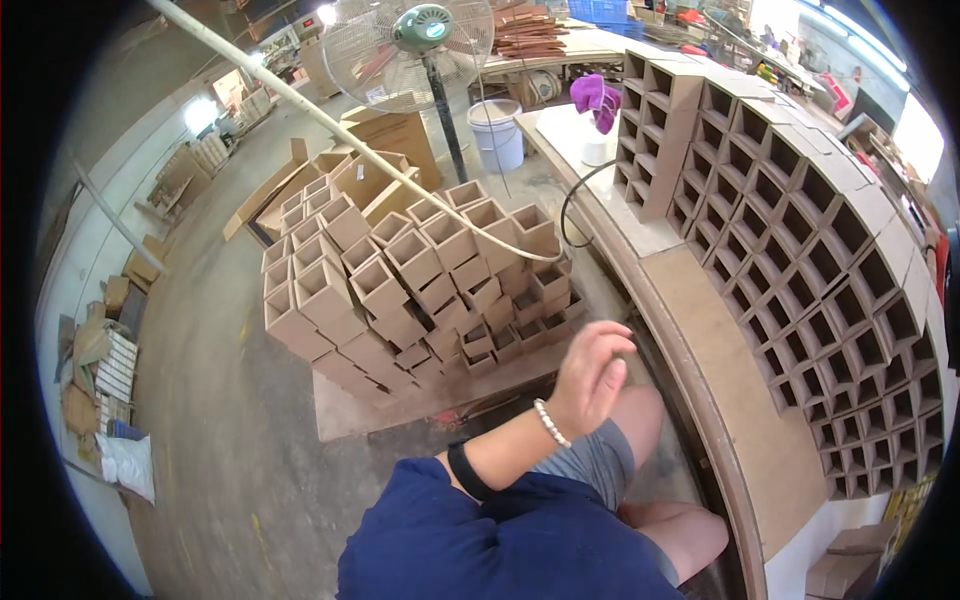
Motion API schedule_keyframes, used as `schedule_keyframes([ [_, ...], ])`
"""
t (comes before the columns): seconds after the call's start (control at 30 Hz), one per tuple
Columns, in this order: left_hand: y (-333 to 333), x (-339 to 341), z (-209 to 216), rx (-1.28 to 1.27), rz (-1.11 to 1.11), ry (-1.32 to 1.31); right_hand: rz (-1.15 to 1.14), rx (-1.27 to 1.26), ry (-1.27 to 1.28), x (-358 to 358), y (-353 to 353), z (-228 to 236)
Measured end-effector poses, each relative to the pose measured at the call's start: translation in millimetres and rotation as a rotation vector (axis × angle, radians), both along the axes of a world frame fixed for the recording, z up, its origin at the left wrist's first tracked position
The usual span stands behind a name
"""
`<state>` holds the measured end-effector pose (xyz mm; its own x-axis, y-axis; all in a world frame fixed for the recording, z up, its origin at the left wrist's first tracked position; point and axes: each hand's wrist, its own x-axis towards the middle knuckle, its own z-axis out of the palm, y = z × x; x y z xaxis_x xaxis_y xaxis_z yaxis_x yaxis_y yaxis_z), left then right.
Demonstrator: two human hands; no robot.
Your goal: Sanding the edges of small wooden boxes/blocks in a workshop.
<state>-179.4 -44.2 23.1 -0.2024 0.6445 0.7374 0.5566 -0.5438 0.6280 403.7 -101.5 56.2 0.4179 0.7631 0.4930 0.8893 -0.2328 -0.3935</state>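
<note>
My left hand (590,378) hangs in the air in front of my lap. It has a beaded bracelet (551,424) at the wrist and a black band (466,472) farther up the forearm. The fingers are loosely bent, with thumb and fingertips apart and nothing visible between them. Closest to it, on its left, is a big pile of open brown cardboard boxes (326,288) on a low board (345,412). To its right runs a workbench (735,375), its top covered with brown board. My right hand is out of sight.
On the bench stands a high curved wall of square-mouthed cardboard boxes (668,150). A pale pole (320,112) slants across the upper left. Beyond the pile are a standing fan (425,30), a white bucket (497,140) and large cartons (395,140). A purple cloth (596,100) tops a white container.
</note>
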Motion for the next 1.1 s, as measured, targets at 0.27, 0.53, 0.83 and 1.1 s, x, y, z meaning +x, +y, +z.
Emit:
schedule_keyframes([
  [0.27,9,-93,31,0.123,0.602,0.285,0.223,0.004,0.37,-97,30,-43],
  [0.53,-15,-198,49,0.044,1.157,0.183,0.35,0.055,0.856,-144,60,-86],
  [0.83,-39,-278,114,-0.683,1.222,0.217,0.412,0.304,1.607,-136,75,-124],
  [1.1,-2,-310,83,-1.247,1.532,0.589,0.466,0.421,1.989,-107,80,-158],
])
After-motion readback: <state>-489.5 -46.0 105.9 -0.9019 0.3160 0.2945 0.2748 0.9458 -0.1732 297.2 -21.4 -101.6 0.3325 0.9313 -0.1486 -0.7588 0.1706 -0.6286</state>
